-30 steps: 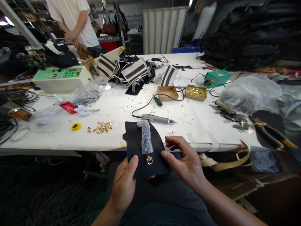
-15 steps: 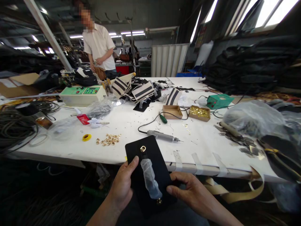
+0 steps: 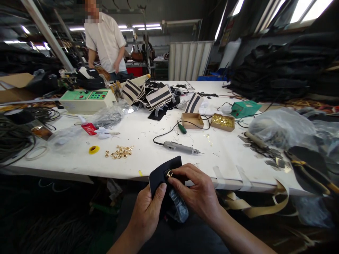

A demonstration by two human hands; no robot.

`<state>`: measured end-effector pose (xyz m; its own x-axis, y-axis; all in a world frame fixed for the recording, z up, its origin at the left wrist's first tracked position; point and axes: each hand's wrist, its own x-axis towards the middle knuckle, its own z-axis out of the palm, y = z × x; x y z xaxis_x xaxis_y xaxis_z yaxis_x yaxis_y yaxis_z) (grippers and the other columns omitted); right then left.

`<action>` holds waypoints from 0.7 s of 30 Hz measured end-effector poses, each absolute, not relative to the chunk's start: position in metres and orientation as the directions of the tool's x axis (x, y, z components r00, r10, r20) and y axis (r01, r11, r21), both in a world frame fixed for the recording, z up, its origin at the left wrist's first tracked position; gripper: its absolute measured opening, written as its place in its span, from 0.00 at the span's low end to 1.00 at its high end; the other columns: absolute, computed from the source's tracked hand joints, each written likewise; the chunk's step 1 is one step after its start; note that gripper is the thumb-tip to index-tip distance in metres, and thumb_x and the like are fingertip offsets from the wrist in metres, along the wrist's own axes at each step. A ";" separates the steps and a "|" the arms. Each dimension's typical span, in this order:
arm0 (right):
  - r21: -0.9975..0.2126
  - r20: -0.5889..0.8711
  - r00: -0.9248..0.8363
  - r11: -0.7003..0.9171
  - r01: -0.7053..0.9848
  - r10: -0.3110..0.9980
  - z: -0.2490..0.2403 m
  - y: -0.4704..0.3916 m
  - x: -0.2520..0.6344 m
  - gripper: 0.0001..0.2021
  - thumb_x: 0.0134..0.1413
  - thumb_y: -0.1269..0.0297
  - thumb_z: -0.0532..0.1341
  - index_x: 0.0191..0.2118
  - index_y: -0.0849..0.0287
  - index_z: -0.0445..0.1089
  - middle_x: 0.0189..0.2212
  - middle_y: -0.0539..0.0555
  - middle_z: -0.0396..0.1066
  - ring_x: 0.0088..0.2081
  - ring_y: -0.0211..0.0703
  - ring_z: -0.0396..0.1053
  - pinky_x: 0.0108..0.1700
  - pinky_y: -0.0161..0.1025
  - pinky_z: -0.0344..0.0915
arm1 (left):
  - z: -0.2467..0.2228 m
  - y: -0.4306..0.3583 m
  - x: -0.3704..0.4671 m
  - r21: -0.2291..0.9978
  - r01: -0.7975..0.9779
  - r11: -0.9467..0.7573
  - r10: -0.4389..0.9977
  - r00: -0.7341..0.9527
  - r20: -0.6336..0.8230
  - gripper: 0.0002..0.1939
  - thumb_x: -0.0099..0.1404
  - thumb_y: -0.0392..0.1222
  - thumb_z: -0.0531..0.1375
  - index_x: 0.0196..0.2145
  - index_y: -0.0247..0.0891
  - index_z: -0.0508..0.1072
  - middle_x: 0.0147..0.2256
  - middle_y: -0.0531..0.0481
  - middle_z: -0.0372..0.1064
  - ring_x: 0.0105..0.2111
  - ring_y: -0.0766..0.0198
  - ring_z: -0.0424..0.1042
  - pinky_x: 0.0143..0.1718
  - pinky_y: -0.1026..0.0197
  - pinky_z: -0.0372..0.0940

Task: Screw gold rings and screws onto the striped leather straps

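In front of the table edge, my left hand (image 3: pixel 148 208) grips a black leather-like panel (image 3: pixel 159 171), thumb on its face and fingers behind. The panel is tilted and bent. A strap or handle wrapped in clear plastic (image 3: pixel 179 208) runs down its face. At the strap's upper end sits a gold metal ring (image 3: pixel 169 174). My right hand (image 3: pixel 197 190) pinches this ring between thumb and forefinger. Beyond the panel, a grey electric screwdriver (image 3: pixel 181 147) lies on the table, and a pile of small gold rings (image 3: pixel 120 152) lies to the left.
The white table (image 3: pixel 148 158) carries a cardboard box of gold pieces (image 3: pixel 222 122), another cardboard box (image 3: pixel 192 121), striped panels (image 3: pixel 159 97), yellow tape (image 3: pixel 93 150), a red bottle (image 3: pixel 88 127) and a green power unit (image 3: pixel 245 108). A person (image 3: pixel 106 42) stands behind the table.
My right hand has moved from the panel's right edge up to the gold ring and pinches it. The panel has turned and bent in my left hand. The co-worker's hands have moved apart.
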<state>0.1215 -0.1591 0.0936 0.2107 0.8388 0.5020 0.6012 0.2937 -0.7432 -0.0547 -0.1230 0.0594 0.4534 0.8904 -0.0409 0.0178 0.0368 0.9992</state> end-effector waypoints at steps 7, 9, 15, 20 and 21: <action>-0.863 0.392 0.239 0.264 0.431 0.888 0.094 -0.157 0.119 0.01 0.59 0.69 0.70 0.36 0.55 0.80 0.32 0.50 0.78 0.34 0.40 0.75 0.38 0.36 0.71 | 0.051 -0.117 -0.057 0.996 0.014 0.088 0.858 0.507 -0.083 0.23 0.74 0.56 0.58 0.58 0.41 0.77 0.53 0.47 0.79 0.52 0.50 0.76 0.57 0.56 0.66; -0.836 0.436 0.199 0.313 0.451 0.878 0.095 -0.158 0.119 0.04 0.62 0.69 0.69 0.39 0.55 0.82 0.33 0.51 0.79 0.36 0.41 0.76 0.38 0.36 0.71 | 0.051 -0.116 -0.057 0.995 0.012 0.098 0.835 0.543 -0.089 0.24 0.75 0.56 0.57 0.58 0.40 0.76 0.53 0.47 0.79 0.52 0.51 0.76 0.57 0.55 0.66; -0.745 0.411 0.012 0.328 0.581 0.912 0.104 -0.159 0.129 0.07 0.68 0.68 0.64 0.41 0.56 0.81 0.35 0.52 0.77 0.37 0.40 0.75 0.41 0.37 0.70 | 0.056 -0.112 -0.061 0.995 0.075 0.070 0.792 0.603 -0.101 0.24 0.76 0.57 0.55 0.57 0.40 0.77 0.51 0.49 0.80 0.50 0.54 0.76 0.56 0.58 0.66; -0.674 0.310 -0.181 0.350 0.651 0.933 0.112 -0.157 0.144 0.08 0.69 0.69 0.61 0.39 0.57 0.79 0.33 0.52 0.74 0.37 0.40 0.72 0.41 0.37 0.66 | 0.060 -0.111 -0.066 0.992 0.118 0.036 0.741 0.664 -0.106 0.23 0.76 0.57 0.55 0.56 0.41 0.78 0.48 0.52 0.80 0.48 0.56 0.76 0.54 0.60 0.66; -0.664 0.286 -0.207 0.350 0.661 0.935 0.113 -0.156 0.147 0.08 0.69 0.70 0.62 0.39 0.57 0.79 0.33 0.52 0.73 0.37 0.40 0.71 0.40 0.37 0.66 | 0.060 -0.111 -0.066 0.992 0.117 0.041 0.729 0.676 -0.110 0.22 0.76 0.56 0.55 0.56 0.41 0.78 0.48 0.52 0.80 0.48 0.56 0.76 0.54 0.60 0.66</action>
<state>0.1467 -0.1564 0.1132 -0.2074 0.9355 0.2861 0.6607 0.3497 -0.6643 -0.0661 -0.1105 0.0598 0.6756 0.7290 -0.1100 0.1172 0.0412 0.9923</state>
